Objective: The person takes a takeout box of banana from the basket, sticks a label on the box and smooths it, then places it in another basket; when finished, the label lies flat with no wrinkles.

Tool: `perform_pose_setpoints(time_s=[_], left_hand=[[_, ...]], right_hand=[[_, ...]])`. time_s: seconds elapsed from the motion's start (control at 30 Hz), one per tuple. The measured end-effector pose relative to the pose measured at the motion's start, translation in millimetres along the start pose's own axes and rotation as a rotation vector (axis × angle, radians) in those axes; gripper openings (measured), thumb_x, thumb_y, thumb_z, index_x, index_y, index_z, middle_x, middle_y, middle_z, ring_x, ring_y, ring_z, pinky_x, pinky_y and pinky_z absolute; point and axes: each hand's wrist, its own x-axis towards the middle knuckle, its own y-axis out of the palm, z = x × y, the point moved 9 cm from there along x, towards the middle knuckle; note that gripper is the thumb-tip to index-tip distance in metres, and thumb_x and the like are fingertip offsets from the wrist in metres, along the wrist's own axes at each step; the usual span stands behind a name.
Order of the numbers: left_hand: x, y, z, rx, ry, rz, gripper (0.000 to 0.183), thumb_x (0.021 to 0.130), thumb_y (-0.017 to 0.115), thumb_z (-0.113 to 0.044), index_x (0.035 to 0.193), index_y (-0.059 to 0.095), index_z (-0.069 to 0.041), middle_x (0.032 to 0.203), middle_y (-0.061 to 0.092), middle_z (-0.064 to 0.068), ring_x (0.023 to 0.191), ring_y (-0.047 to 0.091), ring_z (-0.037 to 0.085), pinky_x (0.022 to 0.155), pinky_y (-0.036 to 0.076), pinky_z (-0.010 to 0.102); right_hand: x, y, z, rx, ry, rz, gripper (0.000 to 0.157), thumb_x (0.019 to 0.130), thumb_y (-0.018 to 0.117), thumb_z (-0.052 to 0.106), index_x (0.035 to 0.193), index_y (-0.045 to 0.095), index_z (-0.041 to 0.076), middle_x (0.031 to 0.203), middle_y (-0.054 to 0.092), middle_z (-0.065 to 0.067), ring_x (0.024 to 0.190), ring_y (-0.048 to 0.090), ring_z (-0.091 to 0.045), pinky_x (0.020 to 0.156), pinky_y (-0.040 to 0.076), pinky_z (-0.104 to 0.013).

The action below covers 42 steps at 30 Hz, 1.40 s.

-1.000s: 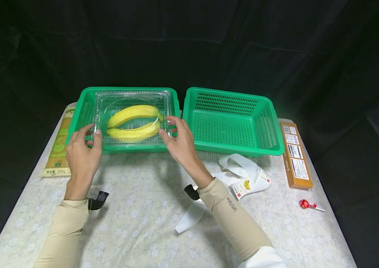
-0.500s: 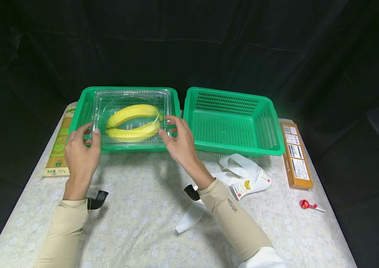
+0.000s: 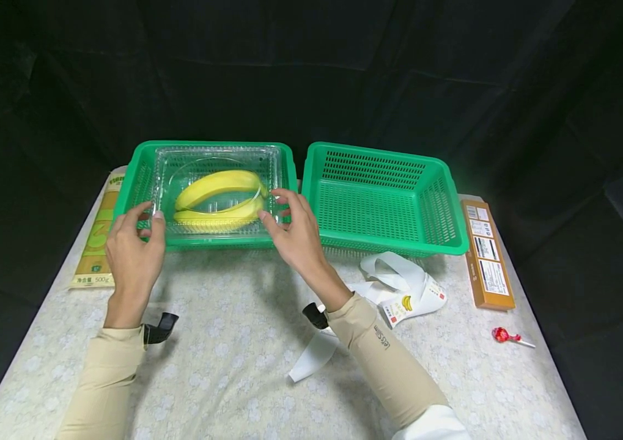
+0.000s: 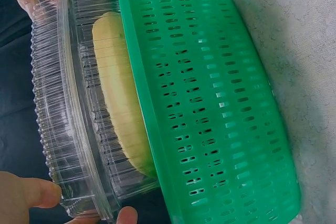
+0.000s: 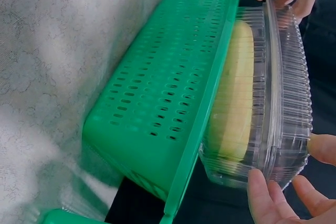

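Both hands hold a clear plastic clamshell box (image 3: 217, 154) by its two ends, with bananas (image 3: 222, 182) visible inside through the lid. The left hand (image 3: 136, 253) grips the left end near the front corner, thumb on the lid. On the right end, the right hand (image 3: 296, 235) pinches the box between thumb and fingers. The box overlaps the left green basket (image 3: 134, 174) from above. In the wrist views its lower part reaches below the basket's rim line, while the lid seam (image 5: 272, 87) stays above the rim. Its underside is hidden by the basket wall.
A second green basket (image 3: 366, 211) stands to the right. A white banana-printed strap (image 3: 416, 302) lies in front of it, partly under the right forearm. An orange-brown carton (image 3: 487, 256) and a red lollipop (image 3: 501, 335) lie far right; a yellow 500 g bag (image 3: 93, 260) lies left.
The box and left hand have shifted very slightly left and back. Both hands keep their hold, and everything else stays as it was.
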Motion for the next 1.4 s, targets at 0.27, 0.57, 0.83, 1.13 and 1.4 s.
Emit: perform_pose_setpoints(time_s=[0.27, 0.57, 0.83, 1.13, 1.4], left_hand=[[0.0, -0.6, -1.3, 0.0, -0.014, 0.004, 0.041, 0.101, 0.054, -0.03, 0.132, 0.065, -0.006, 0.117, 0.069, 0.022, 0.088, 0.067, 0.035, 0.082, 0.042, 0.04], [0.4, -2.3, -4.2, -0.02, -0.015, -0.004, 0.042, 0.101, 0.054, -0.031, 0.132, 0.065, -0.005, 0.118, 0.069, 0.022, 0.089, 0.068, 0.036, 0.084, 0.043, 0.042], [-0.8, -2.6, -3.4, -0.025, -0.014, -0.004, 0.042, 0.101, 0.054, -0.031, 0.132, 0.065, -0.005, 0.119, 0.068, 0.022, 0.09, 0.068, 0.037, 0.086, 0.044, 0.045], [-1.1, -2.4, -2.3, -0.025, -0.012, -0.008, 0.041, 0.101, 0.054, -0.03, 0.131, 0.065, -0.004, 0.119, 0.069, 0.023, 0.09, 0.067, 0.037, 0.087, 0.044, 0.046], [1.4, -4.1, -3.0, -0.028, -0.002, -0.022, 0.04, 0.101, 0.055, -0.029, 0.13, 0.066, -0.005, 0.118, 0.069, 0.023, 0.089, 0.068, 0.038, 0.085, 0.044, 0.045]], right_hand=[[-0.7, -0.7, 0.7, -0.001, 0.002, 0.004, 0.044, 0.096, 0.068, 0.025, 0.136, 0.057, 0.014, 0.126, 0.058, -0.011, 0.106, 0.06, -0.025, 0.085, 0.059, -0.035], [-1.2, -3.7, 5.0, -0.03, 0.001, -0.004, 0.045, 0.096, 0.069, 0.026, 0.137, 0.057, 0.013, 0.126, 0.058, -0.011, 0.105, 0.06, -0.024, 0.083, 0.058, -0.034], [-2.0, -3.6, 5.8, -0.039, 0.01, -0.001, 0.044, 0.096, 0.068, 0.027, 0.137, 0.057, 0.014, 0.127, 0.058, -0.01, 0.105, 0.059, -0.025, 0.082, 0.058, -0.034], [-2.8, -1.6, 4.3, -0.025, 0.013, 0.003, 0.045, 0.096, 0.068, 0.026, 0.138, 0.056, 0.014, 0.126, 0.057, -0.01, 0.106, 0.059, -0.024, 0.083, 0.058, -0.035], [-3.9, -2.6, 5.3, -0.011, 0.009, 0.005, 0.045, 0.096, 0.068, 0.026, 0.138, 0.056, 0.013, 0.126, 0.057, -0.01, 0.106, 0.058, -0.024, 0.083, 0.058, -0.035]])
